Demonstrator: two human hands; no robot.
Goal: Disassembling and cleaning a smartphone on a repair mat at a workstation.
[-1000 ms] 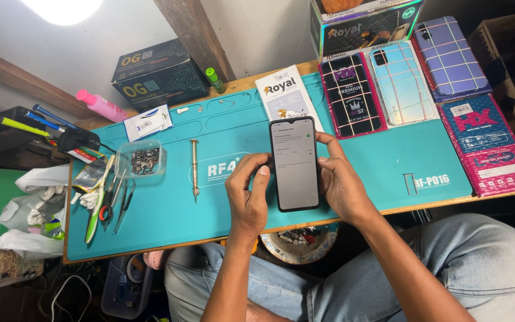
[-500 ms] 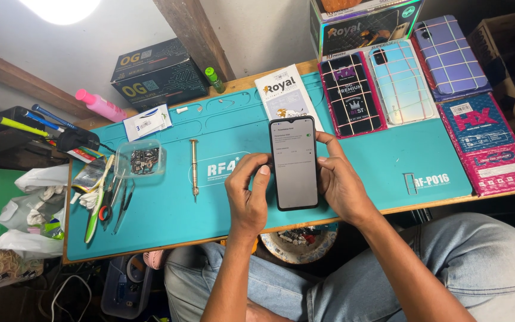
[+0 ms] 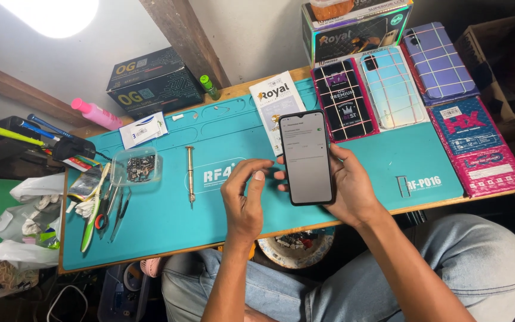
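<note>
My right hand point(image 3: 347, 188) grips the phone point(image 3: 307, 158) over the table's point(image 3: 168, 223) near edge; my left hand point(image 3: 244, 200) hovers beside it, fingers loosely curled.

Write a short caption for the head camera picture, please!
Right hand holds a lit phone above a teal mat.

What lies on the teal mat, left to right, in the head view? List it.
Green-handled tool → clear parts box → screwdriver → left hand → smartphone → right hand → pink packet.
</note>
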